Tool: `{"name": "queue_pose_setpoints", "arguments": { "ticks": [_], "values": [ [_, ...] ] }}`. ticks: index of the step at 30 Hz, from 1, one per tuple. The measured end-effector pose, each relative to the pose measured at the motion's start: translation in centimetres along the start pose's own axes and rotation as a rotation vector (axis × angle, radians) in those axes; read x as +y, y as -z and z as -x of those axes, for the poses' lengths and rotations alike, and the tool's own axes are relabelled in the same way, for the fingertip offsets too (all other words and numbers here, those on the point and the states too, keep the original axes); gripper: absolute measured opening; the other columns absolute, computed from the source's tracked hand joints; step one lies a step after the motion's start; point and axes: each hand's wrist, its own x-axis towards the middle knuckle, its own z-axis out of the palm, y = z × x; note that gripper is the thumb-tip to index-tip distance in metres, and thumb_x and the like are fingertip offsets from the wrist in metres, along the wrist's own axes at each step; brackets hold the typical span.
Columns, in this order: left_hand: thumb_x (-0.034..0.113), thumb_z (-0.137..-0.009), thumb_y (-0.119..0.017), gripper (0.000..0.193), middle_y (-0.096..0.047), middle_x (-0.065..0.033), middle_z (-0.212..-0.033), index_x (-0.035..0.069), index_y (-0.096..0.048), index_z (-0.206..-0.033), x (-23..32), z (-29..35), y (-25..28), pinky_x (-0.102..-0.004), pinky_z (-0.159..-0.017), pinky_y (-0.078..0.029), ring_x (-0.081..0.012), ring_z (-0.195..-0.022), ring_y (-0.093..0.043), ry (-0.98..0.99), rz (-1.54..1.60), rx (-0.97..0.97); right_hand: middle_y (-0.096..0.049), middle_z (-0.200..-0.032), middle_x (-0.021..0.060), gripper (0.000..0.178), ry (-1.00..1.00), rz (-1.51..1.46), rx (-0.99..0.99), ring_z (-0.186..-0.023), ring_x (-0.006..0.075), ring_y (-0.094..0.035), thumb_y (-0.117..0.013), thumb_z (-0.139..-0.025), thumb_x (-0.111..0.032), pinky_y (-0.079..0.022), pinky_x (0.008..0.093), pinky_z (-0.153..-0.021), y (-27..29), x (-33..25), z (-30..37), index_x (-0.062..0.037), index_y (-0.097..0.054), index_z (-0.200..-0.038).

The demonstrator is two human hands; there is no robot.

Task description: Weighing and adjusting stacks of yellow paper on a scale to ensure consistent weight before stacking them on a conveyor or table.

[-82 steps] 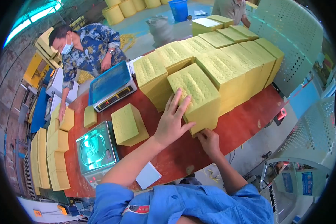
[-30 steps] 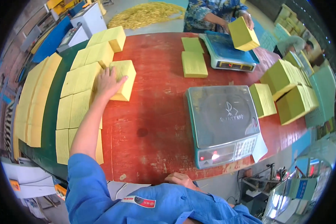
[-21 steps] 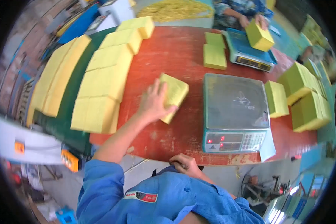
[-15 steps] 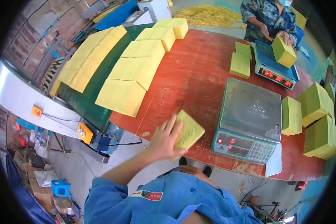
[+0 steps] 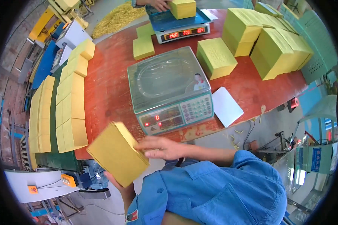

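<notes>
The stack [image 5: 118, 155] is held up in front of the person, tilted, by the near edge of the desk [image 5: 109, 92], left of the grey scale [image 5: 169, 80]. The left hand [image 5: 115, 181] supports it at its lower side, mostly hidden behind it; the right hand [image 5: 162, 147] lays nearly straight fingers along its right edge — whether they pinch or merely steady it, I cannot tell.

To handle it well, the lower hand should bear the weight while the other presses evenly, so the layers stay square; too light a touch at this tilt could let them slip.

The stack is a yellow block — its broad face flat and plain, its upper-right side paler, with what look like thin layers slightly uneven along the edge.
</notes>
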Motion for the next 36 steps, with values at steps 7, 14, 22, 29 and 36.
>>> {"name": "queue_pose_setpoints", "arguments": {
  "ticks": [7, 14, 22, 29, 36],
  "values": [
    [0.053, -0.098, -0.041, 0.064, -0.047, -0.0108, -0.14, 0.008, -0.037, -0.143, -3.6, -13.1, -14.5, -0.0448, -0.106, -0.041, -0.0263, -0.127, -0.049, 0.062, 0.47, -0.131, -0.041, -0.144, 0.0215, 0.039, 0.313, 0.56, 0.64, -0.136, 0.0362, -0.037, -0.054, -0.096, -0.025, -0.03, 0.0432, -0.112, 9.4, -6.9, -1.4, -0.0046, -0.052, -0.129],
    [0.034, -0.098, -0.053, 0.049, -0.054, -0.0085, -0.13, 0.009, -0.041, -0.138, -9.0, -20.5, -20.1, -0.0364, -0.096, -0.05, -0.0193, -0.114, -0.058, 0.244, 0.469, -0.233, -0.06, -0.123, 0.0166, 0.028, 0.171, 0.567, 0.758, -0.116, 0.0291, -0.056, -0.058, -0.091, -0.02, -0.042, 0.0368, -0.101, 18.9, -8.0, -2.6, -0.0051, -0.062, -0.115],
    [0.042, -0.103, -0.038, 0.053, -0.053, -0.0177, -0.131, 0.001, -0.041, -0.136, -7.9, -20.6, -16.2, -0.0418, -0.101, -0.047, -0.0295, -0.12, -0.054, 0.624, 0.675, -0.167, -0.063, -0.113, 0.015, 0.029, -0.117, 0.582, 0.662, -0.11, 0.0261, -0.058, -0.058, -0.091, -0.019, -0.045, 0.0359, -0.095, 19.4, -8.2, -5.1, -0.0055, -0.061, -0.117],
    [0.044, -0.102, -0.037, 0.061, -0.05, -0.0291, -0.132, -0.004, -0.036, -0.139, -3.6, -15.5, -9.8, -0.0481, -0.103, -0.044, -0.0344, -0.12, -0.054, 0.809, 0.469, -0.196, -0.058, -0.126, 0.018, 0.031, 0.043, 1.107, 0.604, -0.127, 0.0358, -0.048, -0.064, -0.082, -0.013, -0.041, 0.0435, -0.105, 15.5, -7.9, -6.0, -0.0027, -0.062, -0.112],
    [0.035, -0.1, -0.041, 0.051, -0.061, -0.0254, -0.121, -0.005, -0.045, -0.133, -0.4, -13.4, -3.0, -0.0451, -0.092, -0.051, -0.0345, -0.108, -0.063, 0.665, 0.095, -0.524, -0.057, -0.127, 0.0195, 0.032, 0.157, 1.117, 0.745, -0.126, 0.0377, -0.049, -0.065, -0.081, -0.007, -0.042, 0.043, -0.103, 14.0, -8.6, -3.3, -0.0008, -0.061, -0.112]
  ]
}}
